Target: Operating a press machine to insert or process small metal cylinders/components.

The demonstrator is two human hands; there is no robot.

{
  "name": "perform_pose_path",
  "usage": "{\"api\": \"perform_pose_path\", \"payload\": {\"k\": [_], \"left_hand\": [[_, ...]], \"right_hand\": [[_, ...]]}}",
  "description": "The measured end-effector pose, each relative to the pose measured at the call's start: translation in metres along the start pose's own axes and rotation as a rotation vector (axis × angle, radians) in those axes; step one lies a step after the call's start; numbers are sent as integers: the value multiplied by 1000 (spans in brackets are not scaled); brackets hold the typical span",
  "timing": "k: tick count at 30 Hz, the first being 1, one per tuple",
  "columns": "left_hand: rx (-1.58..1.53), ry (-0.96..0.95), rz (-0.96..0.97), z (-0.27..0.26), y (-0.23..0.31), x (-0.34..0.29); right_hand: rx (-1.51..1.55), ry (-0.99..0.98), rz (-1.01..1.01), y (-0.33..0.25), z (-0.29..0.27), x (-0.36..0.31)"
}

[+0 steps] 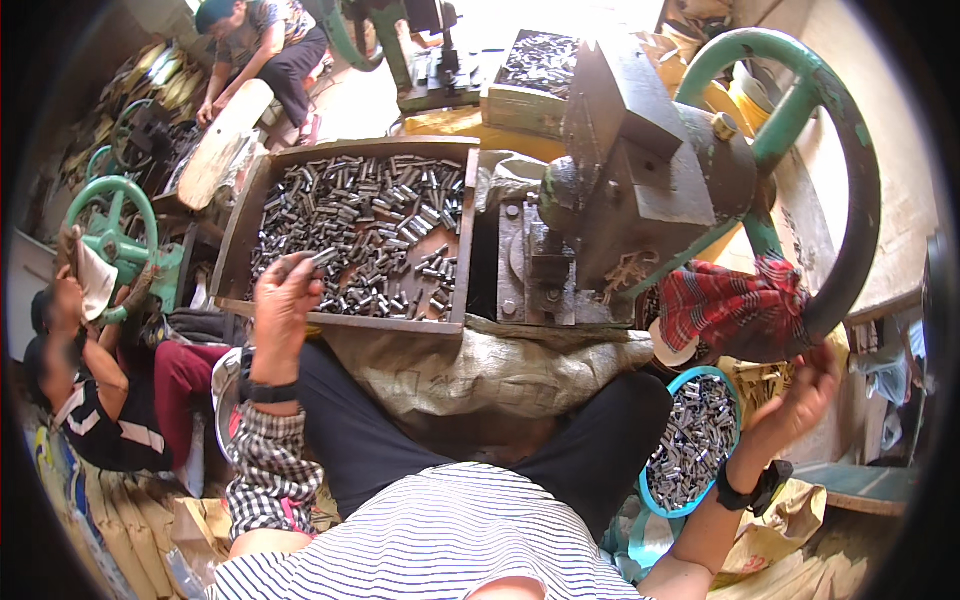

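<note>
My left hand (284, 305) is over the front left of a wooden tray (385, 324) of small metal cylindrical pieces. Its thumb and fingers pinch one small metal piece (324, 257). My right hand (800, 395) is closed at the lower rim of a large green handwheel (868, 205), partly hidden behind it. A red plaid cloth (735, 300) is tied round the rim beside that hand. The wheel belongs to a heavy metal press (655, 170), whose block and bolted base (512, 265) stand right of the tray.
A blue basket (645, 480) of metal pieces sits by my right knee. Sacking (440, 375) hangs below the tray. Another box (520, 105) of pieces is behind the press. Two people work at the left, one at a green handwheel (110, 235), one farther back.
</note>
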State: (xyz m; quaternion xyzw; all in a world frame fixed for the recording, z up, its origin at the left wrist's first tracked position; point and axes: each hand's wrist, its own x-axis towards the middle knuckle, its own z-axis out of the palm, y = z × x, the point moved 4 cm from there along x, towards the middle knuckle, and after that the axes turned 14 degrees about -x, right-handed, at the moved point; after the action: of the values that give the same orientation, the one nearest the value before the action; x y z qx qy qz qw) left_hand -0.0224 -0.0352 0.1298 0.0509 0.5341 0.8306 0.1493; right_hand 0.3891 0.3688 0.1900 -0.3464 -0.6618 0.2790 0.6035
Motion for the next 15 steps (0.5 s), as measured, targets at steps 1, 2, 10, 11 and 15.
{"api": "perform_pose_path", "payload": {"k": [1, 2, 10, 11, 15], "left_hand": [[21, -23, -73, 10, -16, 2], [45, -43, -145, 26, -32, 1], [-60, -363, -428, 121, -116, 11], [-34, -361, -459, 128, -121, 14], [-33, -408, -448, 141, -153, 40]], "right_hand": [[12, -241, -31, 20, 12, -4], [21, -219, 50, 27, 23, -13], [61, -20, -18, 28, 64, -20], [-91, -28, -141, 39, 55, -20], [-92, -58, 24, 24, 34, 6]]}}
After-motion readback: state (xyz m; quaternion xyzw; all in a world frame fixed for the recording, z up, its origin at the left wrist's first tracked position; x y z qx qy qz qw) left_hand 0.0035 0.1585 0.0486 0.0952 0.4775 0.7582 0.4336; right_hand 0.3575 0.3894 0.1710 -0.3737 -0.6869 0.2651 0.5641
